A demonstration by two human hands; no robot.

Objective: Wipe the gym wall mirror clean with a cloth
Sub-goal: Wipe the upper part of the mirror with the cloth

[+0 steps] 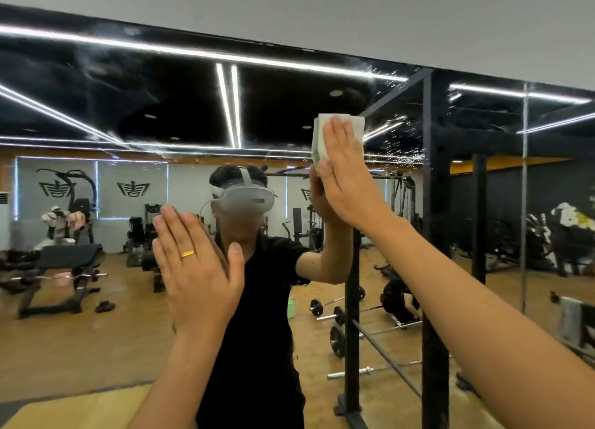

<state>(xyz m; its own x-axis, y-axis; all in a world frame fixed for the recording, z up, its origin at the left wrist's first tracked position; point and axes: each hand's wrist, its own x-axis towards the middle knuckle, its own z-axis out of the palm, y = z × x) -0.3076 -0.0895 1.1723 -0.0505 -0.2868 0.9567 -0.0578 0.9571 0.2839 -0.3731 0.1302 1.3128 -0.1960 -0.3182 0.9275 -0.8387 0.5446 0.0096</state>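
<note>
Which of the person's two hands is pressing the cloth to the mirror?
The right hand, raised higher, straight fingers flat over the white cloth on the mirror. The lower left hand wears a gold ring and holds nothing.

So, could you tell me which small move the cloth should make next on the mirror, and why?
Probably slide the cloth a little to the right, flat under the right hand. Fine specks dot the mirror just beside it there, while the left hand lies flat lower down, out of that path.
</note>
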